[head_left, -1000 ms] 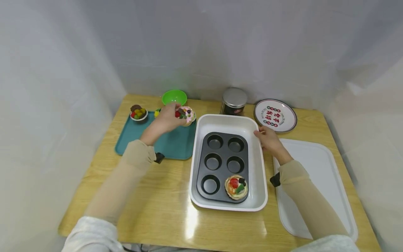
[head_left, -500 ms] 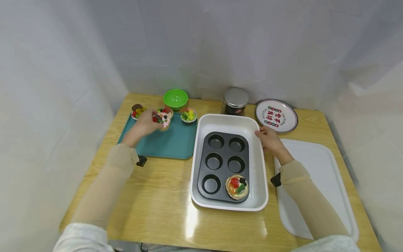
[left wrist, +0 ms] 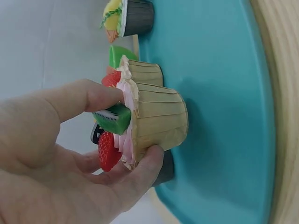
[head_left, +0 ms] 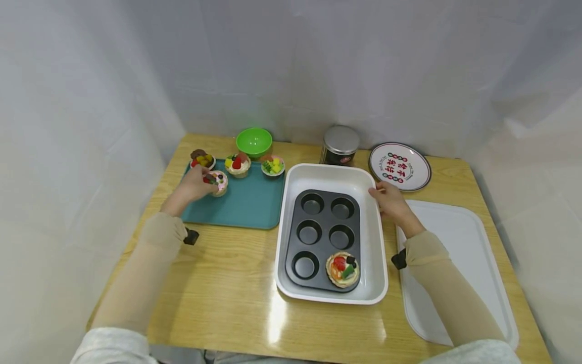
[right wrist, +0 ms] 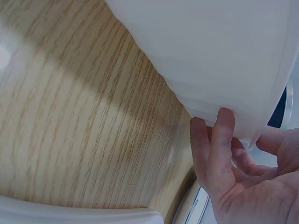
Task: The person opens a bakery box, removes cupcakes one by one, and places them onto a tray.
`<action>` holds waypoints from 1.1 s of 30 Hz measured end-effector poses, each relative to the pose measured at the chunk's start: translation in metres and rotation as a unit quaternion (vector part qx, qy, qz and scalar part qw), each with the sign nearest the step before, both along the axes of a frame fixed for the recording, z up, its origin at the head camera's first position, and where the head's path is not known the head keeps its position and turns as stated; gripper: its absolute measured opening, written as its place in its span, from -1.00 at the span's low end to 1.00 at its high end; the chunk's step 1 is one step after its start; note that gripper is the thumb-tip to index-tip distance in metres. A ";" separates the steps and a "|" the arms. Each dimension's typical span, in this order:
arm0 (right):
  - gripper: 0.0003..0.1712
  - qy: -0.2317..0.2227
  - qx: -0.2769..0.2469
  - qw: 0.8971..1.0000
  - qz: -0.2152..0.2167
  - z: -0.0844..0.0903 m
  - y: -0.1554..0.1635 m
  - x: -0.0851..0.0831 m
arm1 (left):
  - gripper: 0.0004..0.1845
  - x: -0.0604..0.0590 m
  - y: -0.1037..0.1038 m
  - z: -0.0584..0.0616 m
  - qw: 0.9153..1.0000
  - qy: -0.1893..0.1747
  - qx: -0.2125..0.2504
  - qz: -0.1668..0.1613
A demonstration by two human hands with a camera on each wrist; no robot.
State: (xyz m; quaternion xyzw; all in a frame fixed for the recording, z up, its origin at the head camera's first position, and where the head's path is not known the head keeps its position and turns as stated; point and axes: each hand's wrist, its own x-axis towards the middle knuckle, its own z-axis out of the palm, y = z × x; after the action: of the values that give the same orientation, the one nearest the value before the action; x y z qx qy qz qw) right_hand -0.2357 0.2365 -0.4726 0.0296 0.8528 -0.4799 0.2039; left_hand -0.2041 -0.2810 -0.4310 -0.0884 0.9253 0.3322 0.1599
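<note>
My left hand [head_left: 192,184] pinches a pink-frosted toy cupcake [left wrist: 161,116] in a tan pleated cup, topped with kiwi and strawberry pieces. It is low over the left part of the teal tray [head_left: 241,210], thumb and fingers on opposite sides. Along the tray's back stand a strawberry cupcake [head_left: 238,165], a yellow-and-green one [head_left: 273,166] and a brown-topped one [head_left: 202,160]. My right hand [head_left: 390,201] grips the right rim of a deep white bin [head_left: 380,242], thumb over the edge, fingertips against its outer wall. Inside lies a dark muffin pan [head_left: 325,222], a fruit tart [head_left: 342,270] in its near right cup.
Behind the tray sits a green bowl [head_left: 254,142]. A lidded tin [head_left: 340,145] and a plate with red lettering [head_left: 400,167] are at the back, right of it. A white tray [head_left: 454,268] lies under my right forearm, along the wooden table's [head_left: 218,293] right side.
My left hand has carried the pink cupcake left across the teal tray and lowered it near the brown-topped one, uncovering the two other cupcakes. My right hand stays on the bin.
</note>
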 end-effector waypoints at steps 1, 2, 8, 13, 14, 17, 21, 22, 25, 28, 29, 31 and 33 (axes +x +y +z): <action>-0.36 0.000 0.002 1.000 0.000 0.000 0.000 0.000 | -0.19 0.001 -0.001 -0.001 1.000 -0.001 -0.002 -0.001; -0.36 0.002 0.003 1.000 0.000 0.000 0.000 0.000 | -0.20 0.002 -0.002 -0.002 1.000 -0.002 -0.003 -0.002; -0.36 0.007 -0.004 1.000 -0.003 -0.001 0.000 0.001 | -0.27 0.007 -0.004 -0.004 1.000 -0.014 0.006 -0.004; -0.37 0.012 -0.012 1.000 -0.004 -0.001 0.001 0.001 | -0.25 0.008 -0.005 -0.005 1.000 -0.020 0.004 -0.009; -0.37 0.012 -0.011 1.000 -0.004 -0.002 0.001 0.001 | -0.24 0.009 -0.005 -0.005 1.000 -0.022 0.003 -0.009; -0.38 0.012 -0.010 1.000 -0.003 -0.003 0.001 0.000 | -0.24 0.009 -0.005 -0.004 1.000 -0.026 0.006 -0.007; -0.38 0.010 -0.010 1.000 -0.003 -0.004 0.001 -0.001 | -0.25 0.009 -0.005 -0.005 0.999 -0.032 0.013 -0.007; -0.38 0.009 -0.010 1.000 -0.004 -0.005 0.001 -0.001 | -0.24 0.008 -0.004 -0.005 0.999 -0.033 0.013 -0.007; -0.36 0.003 -0.012 1.000 -0.004 -0.005 0.002 -0.001 | -0.15 0.007 -0.004 -0.005 0.999 -0.030 -0.001 -0.012; -0.34 -0.002 -0.014 1.000 -0.004 -0.004 0.002 -0.001 | -0.09 0.004 -0.003 0.001 0.999 -0.013 -0.032 -0.014; -0.34 -0.004 -0.015 1.000 -0.005 -0.003 0.002 -0.001 | -0.08 0.004 -0.002 0.004 0.999 -0.003 -0.039 -0.012; -0.34 -0.004 -0.016 1.000 -0.005 -0.003 0.002 -0.001 | -0.10 0.002 0.003 0.012 0.999 0.024 -0.040 -0.010; -0.35 -0.005 -0.017 1.000 -0.005 -0.002 0.001 -0.002 | -0.13 0.001 0.012 0.022 0.998 0.055 -0.018 -0.011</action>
State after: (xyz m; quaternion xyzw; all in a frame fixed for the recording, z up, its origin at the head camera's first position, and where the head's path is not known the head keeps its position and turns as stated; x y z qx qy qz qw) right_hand -0.2372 0.2376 -0.4747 0.0323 0.8433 -0.4952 0.2062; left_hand -0.2030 -0.2692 -0.4094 -0.0632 0.9396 0.3179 0.1105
